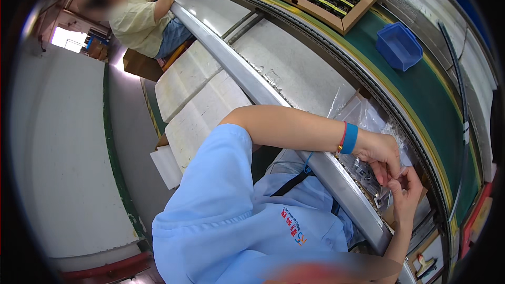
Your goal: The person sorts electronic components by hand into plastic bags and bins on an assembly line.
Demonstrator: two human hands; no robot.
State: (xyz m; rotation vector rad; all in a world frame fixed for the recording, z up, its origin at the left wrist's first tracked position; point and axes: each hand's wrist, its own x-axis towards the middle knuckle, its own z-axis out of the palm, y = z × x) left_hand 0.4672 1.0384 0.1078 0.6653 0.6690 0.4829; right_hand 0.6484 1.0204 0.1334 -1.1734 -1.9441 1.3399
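My left hand (381, 153), with a blue band on its wrist, reaches in over the bench, its thumb and fingers pinched together. Right against it, my right hand (406, 188) is also closed in a pinch, so the fingertips of both hands meet. Whatever lies between the fingertips is too small to make out. Under and beside the hands is a clear plastic bag (363, 113), crumpled and partly hidden by my left wrist. Small dark and shiny bits show below my left fingers, but their kind is unclear.
A metal rail (242, 76) edges the bench in front of me. Beyond the hands runs a green conveyor belt (421, 105) bearing a blue plastic bin (400, 46) and a cardboard tray (344, 22) of dark parts in rows. White foam blocks (202, 110) are at left; another person (142, 21) sits farther along.
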